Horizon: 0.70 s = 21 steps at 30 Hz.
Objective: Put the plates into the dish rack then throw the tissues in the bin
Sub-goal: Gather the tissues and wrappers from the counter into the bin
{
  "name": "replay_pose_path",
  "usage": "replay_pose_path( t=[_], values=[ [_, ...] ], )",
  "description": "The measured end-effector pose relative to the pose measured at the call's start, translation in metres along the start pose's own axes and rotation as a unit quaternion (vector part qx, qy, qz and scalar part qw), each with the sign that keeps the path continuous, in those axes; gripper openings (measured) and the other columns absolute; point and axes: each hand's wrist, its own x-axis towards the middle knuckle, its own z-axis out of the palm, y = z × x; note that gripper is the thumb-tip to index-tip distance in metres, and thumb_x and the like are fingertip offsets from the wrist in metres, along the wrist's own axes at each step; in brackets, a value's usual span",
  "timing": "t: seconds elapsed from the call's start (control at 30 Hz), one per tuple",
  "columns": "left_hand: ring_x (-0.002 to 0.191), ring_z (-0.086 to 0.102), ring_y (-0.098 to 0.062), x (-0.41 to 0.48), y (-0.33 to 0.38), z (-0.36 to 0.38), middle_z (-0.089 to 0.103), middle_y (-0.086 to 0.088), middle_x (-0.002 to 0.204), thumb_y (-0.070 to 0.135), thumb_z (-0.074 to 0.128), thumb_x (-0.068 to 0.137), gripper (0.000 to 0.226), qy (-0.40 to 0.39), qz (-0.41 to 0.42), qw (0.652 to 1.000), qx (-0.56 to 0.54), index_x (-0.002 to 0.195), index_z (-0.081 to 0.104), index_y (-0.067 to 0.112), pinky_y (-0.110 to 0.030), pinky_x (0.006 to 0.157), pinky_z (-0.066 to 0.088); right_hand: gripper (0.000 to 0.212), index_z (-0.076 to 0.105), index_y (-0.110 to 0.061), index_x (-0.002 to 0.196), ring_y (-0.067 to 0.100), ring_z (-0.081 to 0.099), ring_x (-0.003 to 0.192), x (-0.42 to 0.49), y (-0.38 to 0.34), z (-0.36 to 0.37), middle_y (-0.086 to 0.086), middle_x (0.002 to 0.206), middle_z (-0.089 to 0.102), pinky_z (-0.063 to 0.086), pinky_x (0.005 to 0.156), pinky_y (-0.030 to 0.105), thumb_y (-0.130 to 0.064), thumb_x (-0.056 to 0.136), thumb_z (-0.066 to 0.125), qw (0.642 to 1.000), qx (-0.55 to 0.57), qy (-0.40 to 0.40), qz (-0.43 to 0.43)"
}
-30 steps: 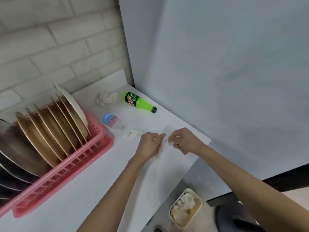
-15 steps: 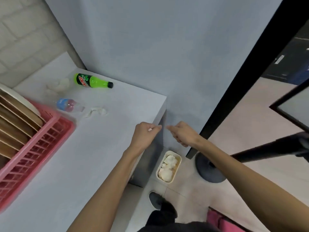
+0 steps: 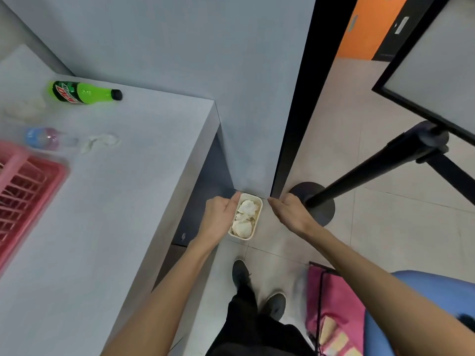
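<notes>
Over the floor beside the counter, my left hand (image 3: 219, 218) and my right hand (image 3: 289, 214) hover on either side of the cream rectangular bin (image 3: 257, 219), which holds several crumpled tissues (image 3: 244, 217). The fingers of both hands are stretched loosely towards the bin and I see nothing in them. On the white counter (image 3: 115, 201) lie a flat crumpled tissue (image 3: 100, 142) and a blurred tissue wad (image 3: 24, 109). The pink dish rack (image 3: 28, 186) shows only its corner at the left edge; the plates are out of view.
A green soda bottle (image 3: 82, 92) and a small clear bottle (image 3: 43, 138) lie on the counter. A black stanchion base (image 3: 316, 201) stands right of the bin. A pink bag (image 3: 331, 307) and a blue seat (image 3: 431, 304) are at lower right, and my shoes (image 3: 241, 273) are below the bin.
My view swung right and down from the counter to the floor. Both hands travelled off the counter edge to above the bin, and the small white bit pinched in my left hand is gone.
</notes>
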Motion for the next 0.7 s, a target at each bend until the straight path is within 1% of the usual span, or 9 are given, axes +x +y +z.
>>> replay_pose_path(
  t=[0.07,0.13,0.27,0.33,0.4,0.47,0.57,0.63,0.7],
  values=[
    [0.039,0.031,-0.009,0.005,-0.015,0.009,0.030,0.009,0.039,0.044,0.049,0.101,0.063,-0.025,0.011,0.999,0.018,0.047,0.030,0.018,-0.024,0.046,0.027,0.049,0.033,-0.015,0.049,0.011,0.023,0.042,0.008,0.015,0.007,-0.002,0.046,0.028,0.026,0.051,0.032,-0.027,0.095,0.048,1.000,-0.002,0.002,0.019],
    [0.045,0.033,-0.009,0.013,-0.035,0.020,0.036,0.007,0.047,0.044,0.049,0.102,0.059,-0.067,0.013,0.997,0.039,0.051,0.035,0.017,-0.030,0.052,0.030,0.053,0.036,-0.017,0.047,0.010,0.029,0.041,0.021,0.033,0.016,-0.004,0.046,0.035,0.030,0.053,0.031,-0.031,0.097,0.047,0.999,-0.013,-0.003,0.040],
    [0.062,0.052,-0.012,0.038,-0.080,0.049,0.059,0.003,0.069,0.040,0.049,0.103,0.041,-0.109,-0.013,0.992,0.056,0.063,0.048,0.031,-0.031,0.058,0.038,0.053,0.043,-0.014,0.051,0.017,0.043,0.051,0.051,0.071,0.040,0.003,0.055,0.049,0.040,0.061,0.035,-0.031,0.101,0.044,0.997,-0.038,-0.026,0.062],
    [0.064,0.054,-0.011,0.053,-0.103,0.063,0.062,0.001,0.078,0.033,0.051,0.102,0.029,-0.114,-0.035,0.992,0.043,0.074,0.055,0.026,-0.023,0.054,0.040,0.051,0.041,-0.011,0.053,0.019,0.041,0.052,0.066,0.090,0.052,0.009,0.057,0.047,0.037,0.059,0.034,-0.028,0.100,0.047,0.996,-0.047,-0.032,0.068],
    [0.062,0.052,-0.006,0.067,-0.126,0.080,0.061,0.003,0.079,0.025,0.053,0.100,0.018,-0.115,-0.055,0.991,0.034,0.086,0.061,0.017,-0.014,0.047,0.037,0.047,0.044,-0.006,0.056,0.020,0.039,0.054,0.082,0.110,0.066,0.012,0.059,0.044,0.032,0.058,0.032,-0.025,0.098,0.052,0.995,-0.051,-0.038,0.076],
    [0.069,0.054,-0.008,0.080,-0.150,0.098,0.064,0.001,0.087,0.020,0.056,0.098,0.012,-0.106,-0.069,0.992,0.029,0.090,0.062,0.014,-0.013,0.052,0.037,0.042,0.053,0.001,0.063,0.020,0.041,0.056,0.098,0.133,0.080,0.012,0.061,0.047,0.032,0.058,0.031,-0.024,0.096,0.057,0.994,-0.054,-0.042,0.089],
    [0.083,0.057,-0.010,0.101,-0.192,0.128,0.065,0.002,0.097,0.018,0.059,0.096,0.010,-0.105,-0.082,0.991,0.014,0.086,0.060,0.019,-0.006,0.056,0.036,0.035,0.058,-0.010,0.066,0.012,0.048,0.057,0.125,0.174,0.104,0.001,0.063,0.055,0.034,0.054,0.026,-0.031,0.094,0.061,0.990,-0.057,-0.043,0.123],
    [0.086,0.058,-0.012,0.117,-0.222,0.150,0.065,0.003,0.097,0.016,0.061,0.095,0.010,-0.112,-0.078,0.991,0.013,0.086,0.059,0.021,-0.011,0.060,0.039,0.034,0.056,-0.018,0.065,0.009,0.050,0.060,0.146,0.205,0.122,-0.004,0.063,0.055,0.035,0.053,0.025,-0.035,0.093,0.061,0.987,-0.054,-0.041,0.142],
    [0.090,0.058,-0.014,0.134,-0.255,0.174,0.064,0.005,0.099,0.015,0.063,0.093,0.010,-0.120,-0.077,0.990,0.022,0.088,0.059,0.022,-0.020,0.067,0.045,0.029,0.058,-0.017,0.068,0.009,0.051,0.063,0.170,0.236,0.141,-0.005,0.066,0.056,0.035,0.054,0.025,-0.033,0.092,0.062,0.986,-0.049,-0.036,0.153]
  ],
)
